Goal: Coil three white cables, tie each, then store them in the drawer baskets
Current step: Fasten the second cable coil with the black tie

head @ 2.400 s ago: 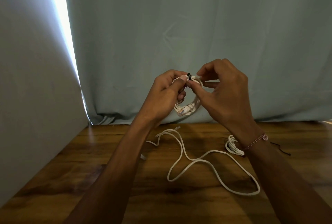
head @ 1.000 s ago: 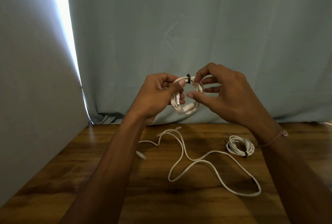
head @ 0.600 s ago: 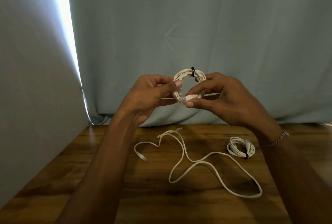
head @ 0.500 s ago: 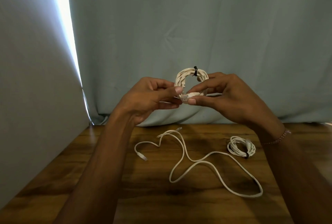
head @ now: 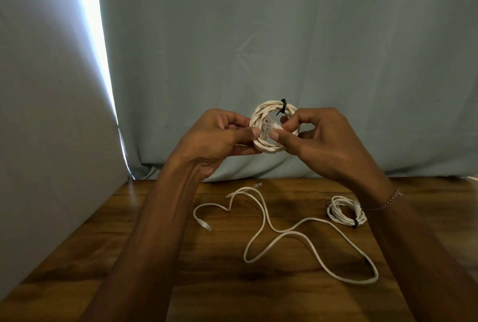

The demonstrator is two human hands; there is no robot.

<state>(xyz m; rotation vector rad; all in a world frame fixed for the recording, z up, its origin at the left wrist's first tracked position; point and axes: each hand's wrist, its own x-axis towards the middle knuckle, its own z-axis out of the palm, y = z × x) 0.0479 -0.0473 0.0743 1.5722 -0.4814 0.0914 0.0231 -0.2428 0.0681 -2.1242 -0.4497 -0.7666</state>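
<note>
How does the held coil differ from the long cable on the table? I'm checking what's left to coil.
The held coil is wound into a ring with a black tie; the long cable sprawls loose and untied. The coil is up in both hands; the cable lies on the table. Both are white.

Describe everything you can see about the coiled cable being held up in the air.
The held coil is a white, round-jacketed cable wound into a small tight ring of several twisted turns, facing the camera. A thin black tie cinches the turns at its top. A clear plastic plug sits across the ring's opening. The left hand grips its left side and the right hand pinches the right side near the plug. It hangs above the wooden table, in front of the curtain.
</note>
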